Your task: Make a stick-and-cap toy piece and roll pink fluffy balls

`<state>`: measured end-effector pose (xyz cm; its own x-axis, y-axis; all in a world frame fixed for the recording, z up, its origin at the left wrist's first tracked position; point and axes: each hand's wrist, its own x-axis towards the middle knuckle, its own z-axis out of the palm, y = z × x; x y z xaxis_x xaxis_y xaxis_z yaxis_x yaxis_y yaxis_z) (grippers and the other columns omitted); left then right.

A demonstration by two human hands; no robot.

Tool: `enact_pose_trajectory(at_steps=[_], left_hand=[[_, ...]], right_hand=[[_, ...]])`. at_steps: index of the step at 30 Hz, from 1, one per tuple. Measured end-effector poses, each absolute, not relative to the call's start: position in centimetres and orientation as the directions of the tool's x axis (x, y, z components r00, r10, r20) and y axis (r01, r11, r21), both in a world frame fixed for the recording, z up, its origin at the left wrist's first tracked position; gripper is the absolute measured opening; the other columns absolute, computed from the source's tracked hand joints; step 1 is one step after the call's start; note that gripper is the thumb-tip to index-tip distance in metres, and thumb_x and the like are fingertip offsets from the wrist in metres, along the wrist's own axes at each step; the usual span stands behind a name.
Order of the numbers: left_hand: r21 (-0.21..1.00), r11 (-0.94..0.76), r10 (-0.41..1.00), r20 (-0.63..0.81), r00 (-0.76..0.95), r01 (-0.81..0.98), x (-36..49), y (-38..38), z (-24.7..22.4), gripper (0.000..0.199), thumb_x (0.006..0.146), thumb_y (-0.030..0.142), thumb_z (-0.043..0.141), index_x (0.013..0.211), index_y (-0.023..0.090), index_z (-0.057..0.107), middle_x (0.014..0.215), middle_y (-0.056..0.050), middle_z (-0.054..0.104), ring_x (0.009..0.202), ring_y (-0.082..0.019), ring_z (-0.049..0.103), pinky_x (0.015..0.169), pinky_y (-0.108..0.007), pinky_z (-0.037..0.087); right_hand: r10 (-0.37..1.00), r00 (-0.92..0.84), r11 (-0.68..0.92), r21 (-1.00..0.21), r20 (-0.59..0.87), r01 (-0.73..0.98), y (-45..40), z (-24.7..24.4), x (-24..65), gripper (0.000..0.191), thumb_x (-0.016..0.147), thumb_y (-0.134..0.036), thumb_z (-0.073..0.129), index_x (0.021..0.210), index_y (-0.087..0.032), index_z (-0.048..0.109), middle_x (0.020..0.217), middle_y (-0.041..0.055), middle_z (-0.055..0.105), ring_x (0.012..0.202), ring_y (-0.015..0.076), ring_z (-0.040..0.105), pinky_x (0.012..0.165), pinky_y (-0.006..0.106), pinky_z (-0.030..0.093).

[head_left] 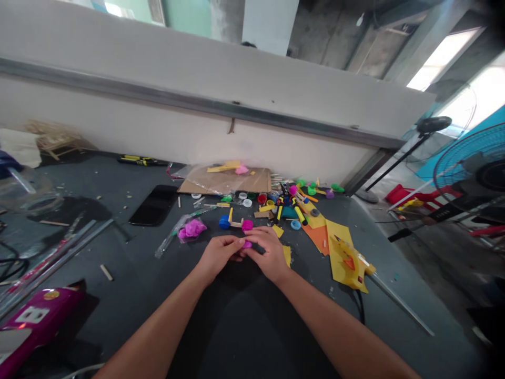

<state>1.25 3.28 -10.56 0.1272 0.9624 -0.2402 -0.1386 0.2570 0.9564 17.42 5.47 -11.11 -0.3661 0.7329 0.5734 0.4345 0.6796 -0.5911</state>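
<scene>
My left hand (221, 253) and my right hand (268, 251) meet at the middle of the dark table. Between their fingertips is a small piece of magenta modelling clay (246, 244), pinched from both sides and partly hidden by the fingers. Just beyond them stands a small build with a blue bottle cap (224, 222), a magenta cap-like round piece (247, 225) and wooden sticks between. To the left, a larger lump of magenta clay (191, 229) lies in clear plastic wrapping.
A black phone (153, 205) lies to the left. Beyond my hands are loose bottle caps (247, 203), cardboard (224, 184) and yellow-black pliers (290, 205). A yellow glue gun (353, 263) rests on yellow paper at right. A purple packet-like object (43, 321) occupies the near left.
</scene>
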Motion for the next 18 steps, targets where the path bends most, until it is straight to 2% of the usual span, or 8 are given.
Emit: enact_pose_trajectory(at_steps=[3, 8, 15, 18], left_hand=[[0.964, 0.236, 0.968, -0.222, 0.118, -0.123, 1.20, 3.28, -10.56, 0.031, 0.068, 0.042, 0.068, 0.074, 0.012, 0.069, 0.066, -0.004, 0.066, 0.060, -0.013, 0.058, 0.061, -0.026, 0.050], [0.950, 0.243, 0.969, -0.230, 0.086, -0.198, 1.28, 3.26, -10.30, 0.035, 0.069, 0.047, 0.066, 0.075, 0.013, 0.069, 0.065, -0.004, 0.066, 0.062, -0.014, 0.060, 0.062, -0.029, 0.052], [0.956, 0.241, 0.968, -0.226, 0.105, -0.166, 1.27, 3.34, -10.56, 0.031, 0.069, 0.043, 0.068, 0.071, 0.011, 0.067, 0.062, -0.003, 0.063, 0.057, -0.011, 0.057, 0.061, -0.026, 0.051], [0.957, 0.232, 0.970, -0.213, 0.118, -0.172, 1.26, 3.33, -10.63, 0.034, 0.070, 0.045, 0.067, 0.071, 0.011, 0.066, 0.062, -0.003, 0.063, 0.057, -0.011, 0.057, 0.061, -0.026, 0.050]], right_hand=[[0.733, -0.360, 0.679, -0.586, 0.577, 0.442, 5.52, -11.17, 17.39, 0.024, 0.074, -0.033, 0.069, 0.097, -0.028, 0.066, 0.100, 0.0020, 0.069, 0.103, 0.0214, 0.056, 0.093, 0.041, 0.042], [0.734, -0.340, 0.677, -0.593, 0.588, 0.436, 5.61, -11.01, 17.43, 0.014, 0.078, -0.033, 0.066, 0.091, -0.028, 0.067, 0.098, 0.0018, 0.069, 0.101, 0.0213, 0.057, 0.092, 0.041, 0.041], [0.739, -0.354, 0.673, -0.605, 0.573, 0.426, 5.42, -10.92, 17.46, 0.022, 0.076, -0.033, 0.067, 0.097, -0.026, 0.066, 0.100, 0.0030, 0.069, 0.102, 0.0214, 0.057, 0.093, 0.041, 0.041], [0.734, -0.368, 0.679, -0.607, 0.571, 0.413, 5.24, -10.73, 17.37, 0.018, 0.077, -0.032, 0.066, 0.094, -0.026, 0.066, 0.099, 0.0025, 0.069, 0.102, 0.0214, 0.057, 0.093, 0.041, 0.041]])
